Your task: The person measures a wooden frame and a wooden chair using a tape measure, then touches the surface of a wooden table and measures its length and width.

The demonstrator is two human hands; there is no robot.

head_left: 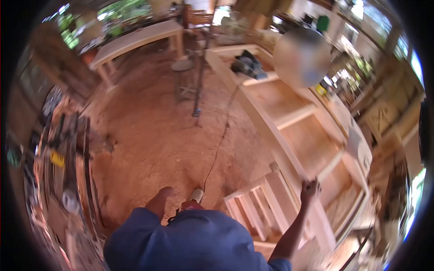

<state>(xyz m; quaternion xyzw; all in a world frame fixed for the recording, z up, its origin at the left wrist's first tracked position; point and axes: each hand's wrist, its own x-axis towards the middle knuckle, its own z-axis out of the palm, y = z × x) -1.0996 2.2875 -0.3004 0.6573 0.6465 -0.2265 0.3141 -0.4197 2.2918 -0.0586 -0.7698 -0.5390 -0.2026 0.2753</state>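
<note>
My right hand (311, 189) reaches to a long wooden frame (280, 135) on the right side of the view. Its fingers are curled at the frame's near side rail. The frame has cross pieces that divide it into panelled sections. Over the dirt floor, beside my body, hangs my left hand (166, 193). It is smeared by motion, and nothing can be made out in it. Below the long frame, a smaller slatted wooden piece (257, 203) leans close to my right arm.
Dark clothing or cloth (248, 65) lies in the frame's far end. A cable (221, 140) crosses the dirt floor (149, 131). A wooden table (140, 40) and a stool (182, 65) stand farther back. Stacked timber (72, 162) lines the left. Another person (302, 58) is beyond the frame.
</note>
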